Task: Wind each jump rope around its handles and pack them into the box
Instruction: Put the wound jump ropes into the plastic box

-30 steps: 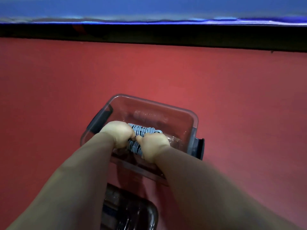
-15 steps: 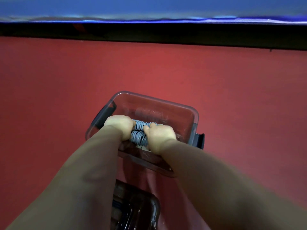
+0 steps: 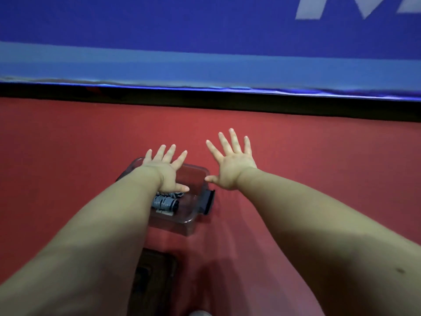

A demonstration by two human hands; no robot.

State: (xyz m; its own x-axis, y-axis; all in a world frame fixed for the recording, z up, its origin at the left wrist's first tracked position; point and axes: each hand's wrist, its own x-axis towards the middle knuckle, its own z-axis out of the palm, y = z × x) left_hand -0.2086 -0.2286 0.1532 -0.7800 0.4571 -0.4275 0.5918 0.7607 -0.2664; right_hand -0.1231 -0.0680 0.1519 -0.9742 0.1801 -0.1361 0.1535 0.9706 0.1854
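Note:
A clear plastic box (image 3: pixel 193 221) with dark side latches stands on the red floor. Inside it lies a jump rope (image 3: pixel 165 202), its grey cord wound in tight coils around the handles. My left hand (image 3: pixel 165 171) is held above the box with fingers spread wide and holds nothing; its forearm hides the box's left side. My right hand (image 3: pixel 231 166) is raised to the right of the box, also spread flat and empty. Neither hand touches the rope.
A dark translucent lid (image 3: pixel 152 283) lies on the red floor (image 3: pixel 68 156) just in front of the box, between my forearms. A black strip (image 3: pixel 227 102) and a blue wall (image 3: pixel 182 30) close off the far side.
Both hands have let go of the wound rope, which now lies in the box. They have lifted up and spread open, and the view has tilted upward.

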